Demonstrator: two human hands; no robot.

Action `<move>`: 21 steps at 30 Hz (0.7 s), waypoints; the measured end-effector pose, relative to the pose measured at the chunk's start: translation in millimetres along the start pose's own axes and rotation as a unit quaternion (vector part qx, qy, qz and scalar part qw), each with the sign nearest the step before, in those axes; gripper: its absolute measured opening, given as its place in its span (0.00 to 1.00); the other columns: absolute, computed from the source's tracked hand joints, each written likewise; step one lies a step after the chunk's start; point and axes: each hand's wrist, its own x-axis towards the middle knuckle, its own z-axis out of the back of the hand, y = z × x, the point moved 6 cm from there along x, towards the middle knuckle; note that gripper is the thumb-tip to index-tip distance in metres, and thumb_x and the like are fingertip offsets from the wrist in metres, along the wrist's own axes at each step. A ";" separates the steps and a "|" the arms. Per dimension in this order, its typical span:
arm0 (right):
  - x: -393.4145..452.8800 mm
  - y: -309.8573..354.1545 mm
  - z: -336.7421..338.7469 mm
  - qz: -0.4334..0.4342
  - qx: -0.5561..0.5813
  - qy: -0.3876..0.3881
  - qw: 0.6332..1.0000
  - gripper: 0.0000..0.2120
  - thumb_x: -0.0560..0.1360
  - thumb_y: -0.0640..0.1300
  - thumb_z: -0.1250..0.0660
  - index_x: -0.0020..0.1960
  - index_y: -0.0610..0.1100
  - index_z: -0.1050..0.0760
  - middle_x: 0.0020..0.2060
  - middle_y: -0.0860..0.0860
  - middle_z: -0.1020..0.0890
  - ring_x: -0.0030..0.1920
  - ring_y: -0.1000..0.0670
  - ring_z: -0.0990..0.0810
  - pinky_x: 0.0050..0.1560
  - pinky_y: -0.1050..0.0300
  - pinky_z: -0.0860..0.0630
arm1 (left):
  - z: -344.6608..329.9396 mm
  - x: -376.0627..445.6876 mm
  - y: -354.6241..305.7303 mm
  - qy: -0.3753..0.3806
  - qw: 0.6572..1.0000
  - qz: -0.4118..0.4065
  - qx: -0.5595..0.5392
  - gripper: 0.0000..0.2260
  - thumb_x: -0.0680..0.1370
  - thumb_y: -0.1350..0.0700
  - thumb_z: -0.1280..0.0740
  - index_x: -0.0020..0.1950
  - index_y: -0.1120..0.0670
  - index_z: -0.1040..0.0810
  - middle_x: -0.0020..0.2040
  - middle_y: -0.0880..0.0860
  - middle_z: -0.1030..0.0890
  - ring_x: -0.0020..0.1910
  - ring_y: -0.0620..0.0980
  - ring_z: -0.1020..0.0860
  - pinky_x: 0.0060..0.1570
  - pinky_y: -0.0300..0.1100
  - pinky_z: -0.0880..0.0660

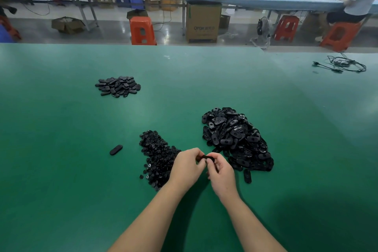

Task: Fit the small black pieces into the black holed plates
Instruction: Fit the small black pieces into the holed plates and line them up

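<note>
Both hands meet over the green table, between two black heaps. My left hand (189,164) and my right hand (219,172) pinch one black holed plate (206,157) between their fingertips; most of it is hidden by the fingers. A heap of small black pieces (157,155) lies just left of my left hand. A bigger heap of black holed plates (235,139) lies to the right. A third, flatter pile of plates (118,86) sits farther back on the left. Whether a small piece is in the held plate cannot be seen.
A single plate (116,150) lies alone left of the small pieces, and another plate (247,176) lies near my right hand. A black cable (345,64) is coiled at the far right of the green table (61,170). Beyond it are orange stools, cardboard boxes and a seated person.
</note>
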 end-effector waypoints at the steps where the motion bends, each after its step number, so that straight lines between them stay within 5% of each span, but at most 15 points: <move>1: 0.2 -0.1 0.1 0.001 -0.002 0.001 1.000 0.07 0.82 0.40 0.34 0.52 0.52 0.21 0.37 0.54 0.16 0.34 0.57 0.21 0.38 0.55 0.21 | -0.5 -0.8 -0.9 -0.002 1.000 -0.011 0.011 0.03 0.78 0.52 0.31 0.47 0.50 0.18 0.36 0.42 0.20 0.33 0.38 0.25 0.33 0.28 0.30; 8: 1.2 -0.5 -0.9 0.007 -0.027 0.009 1.000 0.09 0.82 0.40 0.35 0.51 0.54 0.22 0.38 0.53 0.16 0.36 0.57 0.21 0.43 0.50 0.21 | -2.9 -6.2 -4.4 -0.005 0.993 -0.092 0.071 0.13 0.80 0.56 0.34 0.64 0.50 0.22 0.52 0.47 0.18 0.50 0.48 0.20 0.54 0.47 0.23; 14: 0.3 0.5 0.0 0.010 0.003 -0.004 1.000 0.09 0.83 0.41 0.38 0.58 0.53 0.23 0.35 0.52 0.18 0.33 0.54 0.21 0.37 0.55 0.21 | 15.3 -10.7 -6.4 -0.070 0.972 -0.159 0.157 0.09 0.79 0.52 0.33 0.59 0.47 0.20 0.47 0.45 0.20 0.41 0.48 0.20 0.39 0.42 0.24; 21: -1.4 0.5 -1.2 0.011 -0.016 0.002 1.000 0.07 0.83 0.43 0.37 0.56 0.53 0.23 0.37 0.51 0.18 0.34 0.57 0.20 0.37 0.61 0.21 | 103.9 -10.4 90.3 -0.225 0.969 0.043 0.090 0.11 0.75 0.53 0.26 0.57 0.52 0.17 0.49 0.50 0.21 0.42 0.54 0.21 0.48 0.50 0.23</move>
